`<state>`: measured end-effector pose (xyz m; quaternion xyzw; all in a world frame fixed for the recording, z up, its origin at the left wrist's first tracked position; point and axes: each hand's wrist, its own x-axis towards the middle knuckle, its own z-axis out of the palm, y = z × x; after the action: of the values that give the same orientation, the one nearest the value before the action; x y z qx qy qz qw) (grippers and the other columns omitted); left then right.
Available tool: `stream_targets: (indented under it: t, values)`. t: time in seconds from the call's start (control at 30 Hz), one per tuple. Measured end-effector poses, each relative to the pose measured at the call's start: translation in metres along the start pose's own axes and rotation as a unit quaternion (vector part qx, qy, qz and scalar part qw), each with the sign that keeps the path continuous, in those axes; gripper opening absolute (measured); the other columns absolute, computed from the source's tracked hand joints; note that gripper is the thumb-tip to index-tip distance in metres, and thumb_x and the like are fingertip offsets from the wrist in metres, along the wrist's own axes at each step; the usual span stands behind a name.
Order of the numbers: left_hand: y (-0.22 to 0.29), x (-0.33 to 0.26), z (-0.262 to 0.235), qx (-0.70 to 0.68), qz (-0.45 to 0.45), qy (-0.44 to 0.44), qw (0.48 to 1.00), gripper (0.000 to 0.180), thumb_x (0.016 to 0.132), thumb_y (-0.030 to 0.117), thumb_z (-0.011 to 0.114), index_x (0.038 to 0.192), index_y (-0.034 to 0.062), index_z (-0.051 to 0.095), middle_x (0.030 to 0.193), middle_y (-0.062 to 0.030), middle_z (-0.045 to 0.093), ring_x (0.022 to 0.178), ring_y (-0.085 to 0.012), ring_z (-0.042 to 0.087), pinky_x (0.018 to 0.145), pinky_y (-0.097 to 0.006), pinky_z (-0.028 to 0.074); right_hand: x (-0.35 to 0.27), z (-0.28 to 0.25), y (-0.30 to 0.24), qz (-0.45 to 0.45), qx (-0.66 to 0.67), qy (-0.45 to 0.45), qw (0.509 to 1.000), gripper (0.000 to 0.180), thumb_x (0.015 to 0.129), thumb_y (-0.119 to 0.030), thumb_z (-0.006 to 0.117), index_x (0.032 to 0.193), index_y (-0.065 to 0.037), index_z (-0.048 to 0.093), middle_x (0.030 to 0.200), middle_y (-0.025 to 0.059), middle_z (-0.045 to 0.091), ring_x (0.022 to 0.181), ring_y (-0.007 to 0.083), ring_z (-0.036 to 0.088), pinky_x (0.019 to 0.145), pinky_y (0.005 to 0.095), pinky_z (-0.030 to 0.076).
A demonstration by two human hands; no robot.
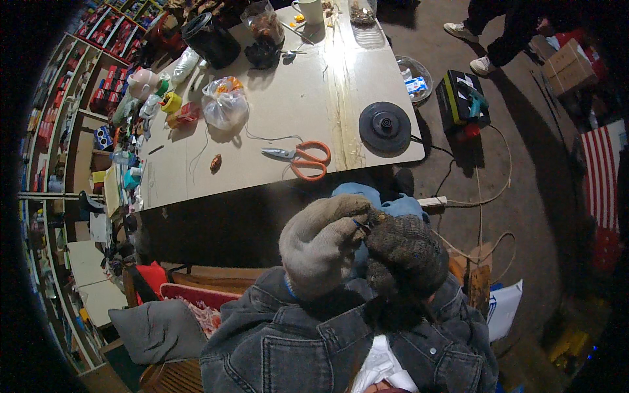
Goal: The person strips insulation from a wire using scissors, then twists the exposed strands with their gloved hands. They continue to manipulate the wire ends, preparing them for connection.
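Close to my body, in front of the table's near edge, my two gloved hands meet at the fingertips. My left hand [321, 242] wears a pale beige knitted glove, and its fingers are curled closed. A dark grey knitted glove covers my right hand [407, 252], closed as well. Something small, dark and brownish shows where the fingertips join, too hidden to name. Beyond the hands, orange-handled scissors [303, 158] lie on the table with their blades pointing left. A small reddish-brown piece [215, 163] rests near the table's front edge, left of the scissors.
The pale table [275, 98] bears a black round base [384, 128] at right, a knotted plastic bag [225, 105], a black container [211, 40] and a mug [309, 10]. A black box [458, 98] and cords lie on the floor at right. Another person's shoes [481, 65] stand beyond.
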<state>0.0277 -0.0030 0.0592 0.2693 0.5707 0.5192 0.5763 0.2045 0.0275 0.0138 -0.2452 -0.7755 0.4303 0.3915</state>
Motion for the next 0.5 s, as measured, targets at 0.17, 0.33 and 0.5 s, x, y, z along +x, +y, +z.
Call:
stream_targets:
  t: [0.17,0.33,0.5]
  values:
    - [-0.012,0.005,-0.003,-0.065,0.078,-0.042,0.994,0.028,0.086,0.003,0.061,0.114,-0.0053,0.063,0.107,-0.019,0.068,0.097,-0.0256,0.068,0.087,-0.036,0.056,-0.004,0.0,0.004,-0.017,-0.038,-0.03,0.999,0.045,0.077,-0.018,0.08,0.121,-0.011,0.069,0.121,0.0154,0.068,0.115,0.0372,0.064,0.097,0.0482,0.05]
    - [-0.012,0.009,-0.012,0.279,0.371,-0.095,0.881,0.028,0.091,-0.002,0.066,0.119,-0.0038,0.061,0.112,-0.0181,0.064,0.103,-0.0244,0.068,0.091,-0.034,0.058,-0.004,0.003,0.002,-0.03,-0.012,-0.002,0.999,0.046,0.079,-0.018,0.078,0.123,-0.011,0.068,0.122,0.0147,0.068,0.114,0.0364,0.064,0.097,0.0474,0.05]
    - [-0.011,0.005,-0.008,0.24,0.286,-0.066,0.926,0.033,0.095,0.026,0.061,0.111,-0.0025,0.067,0.116,-0.0167,0.063,0.106,-0.0253,0.064,0.092,-0.037,0.054,-0.004,0.006,-0.004,0.124,0.162,-0.025,0.979,0.045,0.081,-0.019,0.075,0.124,-0.01,0.067,0.121,0.0157,0.067,0.114,0.036,0.064,0.097,0.0471,0.05]
